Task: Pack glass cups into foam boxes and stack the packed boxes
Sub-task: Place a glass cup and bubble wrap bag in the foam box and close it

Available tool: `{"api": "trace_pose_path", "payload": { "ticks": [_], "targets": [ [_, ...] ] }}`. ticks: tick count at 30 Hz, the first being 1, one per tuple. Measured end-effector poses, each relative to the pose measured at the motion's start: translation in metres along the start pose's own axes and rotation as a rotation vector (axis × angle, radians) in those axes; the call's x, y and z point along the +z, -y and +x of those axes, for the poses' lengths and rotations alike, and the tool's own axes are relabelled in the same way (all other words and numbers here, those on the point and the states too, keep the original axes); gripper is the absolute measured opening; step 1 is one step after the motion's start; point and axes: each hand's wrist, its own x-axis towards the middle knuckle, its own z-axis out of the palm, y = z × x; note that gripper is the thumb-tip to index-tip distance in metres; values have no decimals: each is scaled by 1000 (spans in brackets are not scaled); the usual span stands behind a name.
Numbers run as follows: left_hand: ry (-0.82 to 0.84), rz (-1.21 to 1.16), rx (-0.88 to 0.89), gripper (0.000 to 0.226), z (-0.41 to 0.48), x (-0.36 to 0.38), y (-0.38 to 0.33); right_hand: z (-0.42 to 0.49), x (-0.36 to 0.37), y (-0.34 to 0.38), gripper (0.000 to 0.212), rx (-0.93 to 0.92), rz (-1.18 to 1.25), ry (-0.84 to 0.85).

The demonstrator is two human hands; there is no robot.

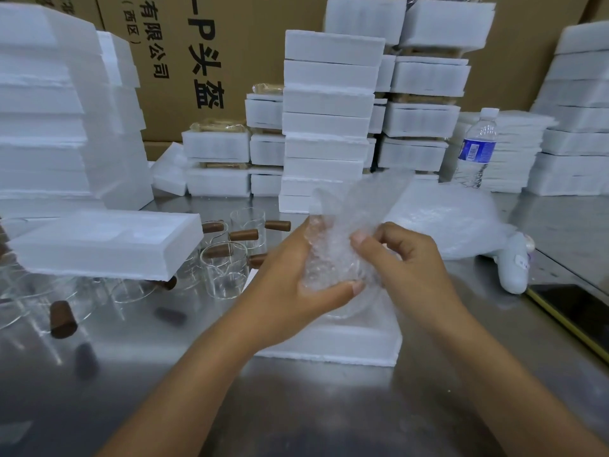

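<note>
The fingers point(354, 287) of the left hand point(290, 285) are curled round a bubble wrap sleeve point(349, 222). The same sleeve is pinched from the other side by the right hand point(415, 268). A glass cup point(342, 275) is faintly seen inside the sleeve, held just above an open foam box point(346, 346) near the front edge of the surface point(313, 407). More glass cups point(227, 272) with brown handles are grouped toward the left edge, with 1 foam lid point(105, 242) resting on them. Stacked foam boxes point(326, 120) are ranged along the far edge.
</note>
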Motion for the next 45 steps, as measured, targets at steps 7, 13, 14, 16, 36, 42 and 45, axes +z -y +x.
{"api": "trace_pose_path", "payload": {
  "ticks": [7,13,14,16,36,42,45],
  "targets": [
    [1,254,96,57,-2,0,-1,1,-3,1,25,137,76,24],
    [-86,251,65,37,2,-4,3,-4,-2,7,18,-38,97,83],
    [-117,251,60,36,3,-6,4,-5,0,8,20,-86,82,78],
    [-148,266,53,33,5,-8,6,-7,3,7,20,-205,-69,29],
    [-98,177,-6,64,-1,-4,3,-7,10,-2,54,-354,-457,95],
    [-114,2,-162,71,-2,-34,7,8,-17,0,19,-61,-63,2],
    [-119,-132,-207,73,-2,-45,11,9,-21,-3,33,51,-35,197]
  ]
}}
